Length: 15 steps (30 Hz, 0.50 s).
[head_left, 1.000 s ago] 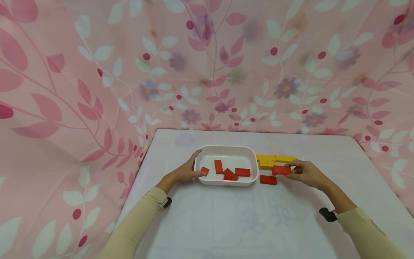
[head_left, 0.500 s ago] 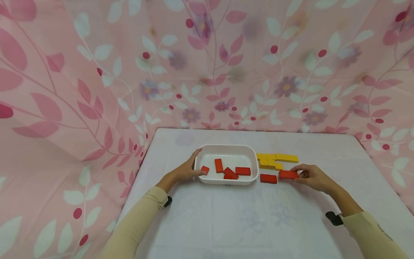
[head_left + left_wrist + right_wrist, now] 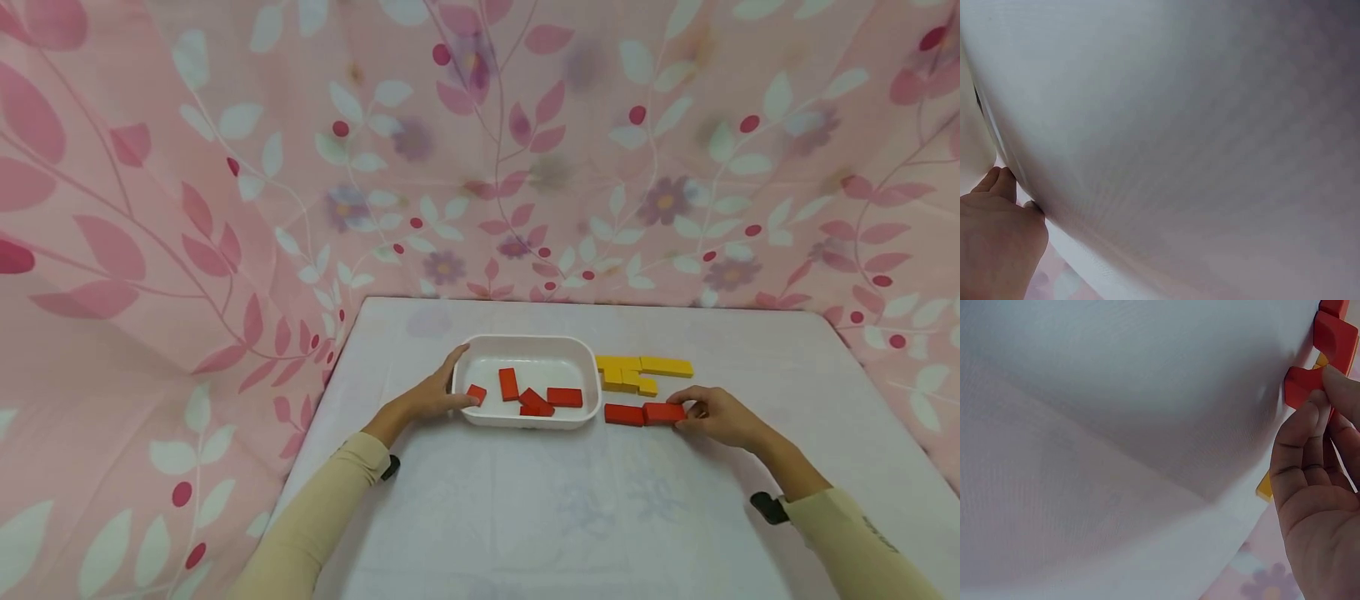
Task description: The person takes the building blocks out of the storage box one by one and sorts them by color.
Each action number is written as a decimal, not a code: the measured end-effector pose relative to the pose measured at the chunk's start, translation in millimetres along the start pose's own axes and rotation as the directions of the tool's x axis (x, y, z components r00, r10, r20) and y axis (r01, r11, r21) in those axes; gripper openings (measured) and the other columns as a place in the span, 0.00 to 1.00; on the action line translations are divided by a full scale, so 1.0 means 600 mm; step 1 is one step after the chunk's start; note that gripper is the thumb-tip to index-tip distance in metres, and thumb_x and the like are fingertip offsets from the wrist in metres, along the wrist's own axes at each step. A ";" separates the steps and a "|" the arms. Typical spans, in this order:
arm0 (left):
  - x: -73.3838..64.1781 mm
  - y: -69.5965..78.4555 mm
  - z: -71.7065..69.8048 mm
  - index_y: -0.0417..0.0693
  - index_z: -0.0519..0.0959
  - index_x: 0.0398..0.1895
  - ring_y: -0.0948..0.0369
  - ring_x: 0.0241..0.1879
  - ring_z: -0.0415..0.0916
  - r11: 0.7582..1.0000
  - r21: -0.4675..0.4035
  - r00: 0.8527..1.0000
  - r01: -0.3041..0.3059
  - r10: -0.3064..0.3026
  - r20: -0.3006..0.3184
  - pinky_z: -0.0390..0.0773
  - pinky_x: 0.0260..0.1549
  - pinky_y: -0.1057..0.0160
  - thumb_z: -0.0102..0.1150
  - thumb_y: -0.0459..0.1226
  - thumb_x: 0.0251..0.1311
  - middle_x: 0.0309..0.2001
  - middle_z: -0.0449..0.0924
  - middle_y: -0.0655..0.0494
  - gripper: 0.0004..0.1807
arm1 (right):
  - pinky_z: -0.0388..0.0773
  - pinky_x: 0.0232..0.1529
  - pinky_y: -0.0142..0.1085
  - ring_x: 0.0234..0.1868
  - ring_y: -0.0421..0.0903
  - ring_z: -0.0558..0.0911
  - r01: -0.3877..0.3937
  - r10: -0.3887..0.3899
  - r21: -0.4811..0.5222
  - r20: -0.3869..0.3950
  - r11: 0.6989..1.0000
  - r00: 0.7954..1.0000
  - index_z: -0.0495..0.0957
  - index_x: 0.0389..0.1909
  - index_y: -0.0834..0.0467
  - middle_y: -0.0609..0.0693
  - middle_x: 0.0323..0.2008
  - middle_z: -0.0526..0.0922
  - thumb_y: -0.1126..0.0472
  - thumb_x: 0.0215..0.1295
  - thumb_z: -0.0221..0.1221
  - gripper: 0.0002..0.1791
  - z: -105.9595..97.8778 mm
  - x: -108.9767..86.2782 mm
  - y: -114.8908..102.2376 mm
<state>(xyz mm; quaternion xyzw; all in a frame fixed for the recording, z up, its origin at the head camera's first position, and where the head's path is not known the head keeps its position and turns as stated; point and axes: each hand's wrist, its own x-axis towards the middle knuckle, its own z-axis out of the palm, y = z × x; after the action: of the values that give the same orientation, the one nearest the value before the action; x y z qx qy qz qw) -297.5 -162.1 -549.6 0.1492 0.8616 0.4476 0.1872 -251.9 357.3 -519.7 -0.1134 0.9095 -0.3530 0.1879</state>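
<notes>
My left hand point(image 3: 429, 395) grips the left end of a white tray point(image 3: 527, 421), thumb over the rim and fingers outside. Several red blocks point(image 3: 564, 397) lie in the tray. On the table to its right, my right hand point(image 3: 722, 415) pinches the right end of a red block point(image 3: 663, 413) between thumb and fingers. That block lies end to end with another red block point(image 3: 623, 415). A curved notch shows along the red pieces in the right wrist view, where the fingertips point(image 3: 1307, 414) press the nearer red part point(image 3: 1297, 389).
Several yellow blocks point(image 3: 621, 380) are laid together behind the red pair, beside the tray. A white cloth covers the table point(image 3: 525, 508). Pink floral fabric point(image 3: 480, 167) hangs behind and to the left.
My right hand has brought the red block toward me, then slid it left against the end of the other red block. The left hand and tray stay in place.
</notes>
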 end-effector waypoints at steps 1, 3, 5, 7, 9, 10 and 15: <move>0.000 0.001 0.000 0.81 0.38 0.76 0.52 0.72 0.55 1.000 0.000 1.000 0.001 -0.001 0.001 0.55 0.72 0.42 0.71 0.54 0.53 0.77 0.50 0.54 0.58 | 0.74 0.30 0.30 0.35 0.47 0.74 0.001 -0.001 0.001 0.001 1.000 1.000 0.77 0.56 0.63 0.55 0.37 0.80 0.64 0.59 0.67 0.23 0.000 0.001 0.000; -0.001 0.001 -0.001 0.80 0.38 0.77 0.52 0.72 0.55 1.000 0.000 1.000 0.002 -0.002 0.001 0.56 0.72 0.42 0.71 0.54 0.53 0.77 0.50 0.54 0.58 | 0.75 0.31 0.30 0.36 0.48 0.74 0.003 -0.003 0.002 0.003 1.000 1.000 0.77 0.56 0.63 0.55 0.38 0.80 0.64 0.59 0.67 0.23 0.001 0.002 -0.001; -0.001 0.002 -0.001 0.81 0.38 0.76 0.52 0.72 0.55 1.000 0.001 1.000 0.005 -0.005 0.000 0.56 0.72 0.42 0.71 0.53 0.53 0.76 0.50 0.54 0.58 | 0.75 0.31 0.30 0.36 0.48 0.74 -0.001 0.001 0.004 0.000 1.000 1.000 0.77 0.57 0.63 0.55 0.39 0.80 0.63 0.59 0.67 0.24 0.002 0.003 -0.002; -0.001 0.002 -0.001 0.80 0.38 0.77 0.52 0.72 0.55 1.000 -0.001 1.000 0.003 -0.003 -0.002 0.55 0.72 0.42 0.71 0.53 0.53 0.77 0.50 0.54 0.57 | 0.76 0.32 0.30 0.37 0.49 0.74 0.003 -0.003 0.001 -0.004 1.000 1.000 0.77 0.57 0.63 0.55 0.41 0.80 0.63 0.59 0.67 0.24 0.003 0.004 -0.002; 0.000 0.002 0.000 0.80 0.38 0.77 0.52 0.73 0.54 1.000 -0.001 1.000 -0.001 0.001 -0.002 0.55 0.72 0.41 0.70 0.52 0.54 0.77 0.49 0.55 0.57 | 0.76 0.32 0.30 0.37 0.49 0.74 0.003 -0.003 -0.001 -0.009 1.000 1.000 0.77 0.58 0.62 0.56 0.42 0.80 0.63 0.59 0.68 0.25 0.003 0.004 -0.002; 0.000 0.002 0.000 0.80 0.38 0.77 0.52 0.73 0.54 1.000 -0.001 1.000 -0.002 0.002 -0.002 0.55 0.72 0.41 0.70 0.52 0.54 0.77 0.49 0.55 0.57 | 0.76 0.32 0.30 0.37 0.48 0.74 0.004 -0.004 -0.003 -0.011 1.000 1.000 0.77 0.58 0.62 0.56 0.43 0.80 0.63 0.59 0.68 0.25 0.004 0.004 -0.002; 0.000 0.002 0.002 0.79 0.38 0.77 0.52 0.73 0.54 1.000 -0.005 1.000 -0.003 0.003 -0.002 0.55 0.72 0.42 0.70 0.50 0.55 0.77 0.49 0.55 0.56 | 0.78 0.34 0.29 0.38 0.47 0.75 0.035 -0.035 -0.005 -0.029 0.999 0.999 0.74 0.62 0.62 0.62 0.53 0.79 0.62 0.58 0.68 0.30 0.002 -0.001 -0.005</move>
<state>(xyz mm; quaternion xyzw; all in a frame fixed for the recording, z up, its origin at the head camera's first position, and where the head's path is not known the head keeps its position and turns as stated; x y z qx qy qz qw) -297.3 -160.7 -549.2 0.1496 0.8604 0.4503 0.1858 -250.5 354.7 -518.1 -0.1246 0.9108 -0.3559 0.1681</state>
